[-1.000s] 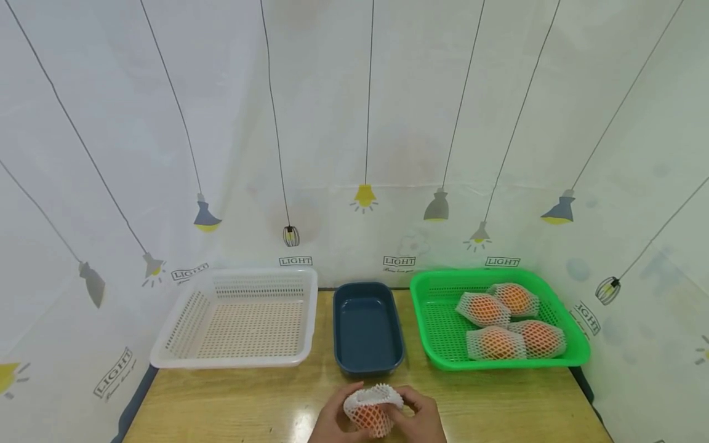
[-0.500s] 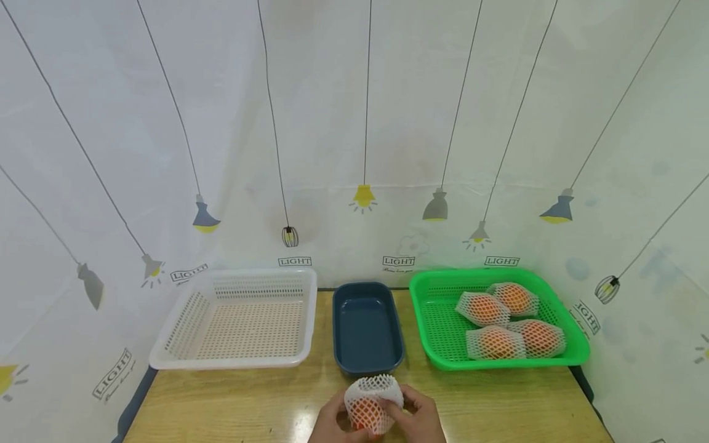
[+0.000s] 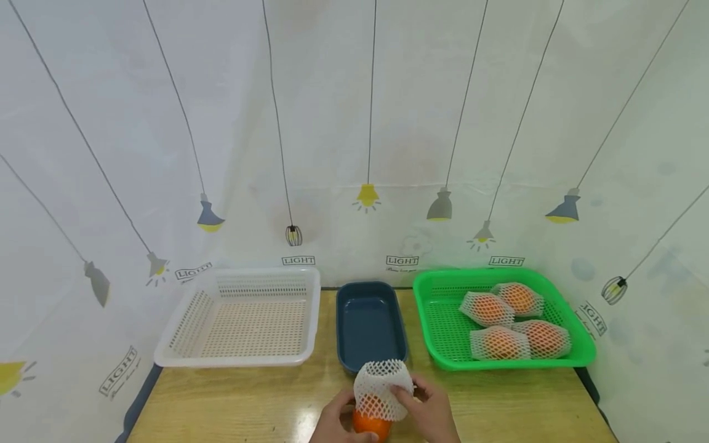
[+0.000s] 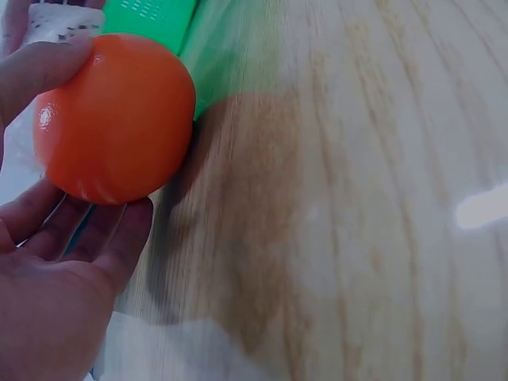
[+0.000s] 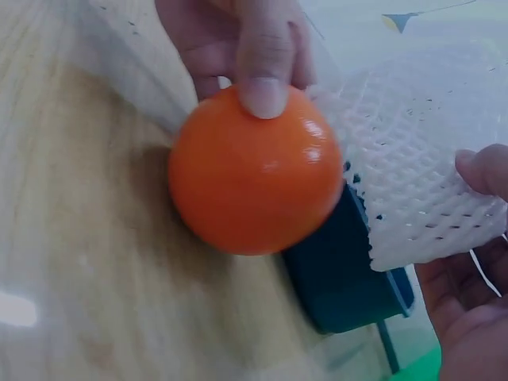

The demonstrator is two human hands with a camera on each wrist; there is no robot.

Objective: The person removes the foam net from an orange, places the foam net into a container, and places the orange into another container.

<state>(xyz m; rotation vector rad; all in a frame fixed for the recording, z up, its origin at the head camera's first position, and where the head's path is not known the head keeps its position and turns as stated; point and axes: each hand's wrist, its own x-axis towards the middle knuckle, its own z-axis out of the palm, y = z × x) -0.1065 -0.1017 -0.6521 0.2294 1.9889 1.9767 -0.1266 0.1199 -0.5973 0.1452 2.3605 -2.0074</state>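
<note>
Low in the head view, my left hand (image 3: 335, 422) grips a smooth, shiny orange (image 3: 370, 424) between thumb and fingers. A white foam net sleeve (image 3: 382, 386) is drawn up off the lower part of the fruit and overlaps its top in this view. My right hand (image 3: 433, 408) pinches the sleeve from the right, thumb on its near side. The left wrist view has the bare orange (image 4: 117, 119) with the thumb over its top and the fingers under it. From the right wrist, the sleeve (image 5: 432, 171) shows beside the bare fruit.
A dark blue tray (image 3: 338, 320) stands just beyond my hands. To its left is a white perforated basket (image 3: 249, 360), to its right a green basket (image 3: 443, 357) with several net-wrapped oranges (image 3: 501, 342). A printed curtain (image 3: 332, 123) hangs behind the wooden table (image 3: 238, 400).
The foam sleeve has risen from around the orange, baring its lower part. My right hand has moved up and slightly right with the sleeve, while my left hand keeps holding the fruit.
</note>
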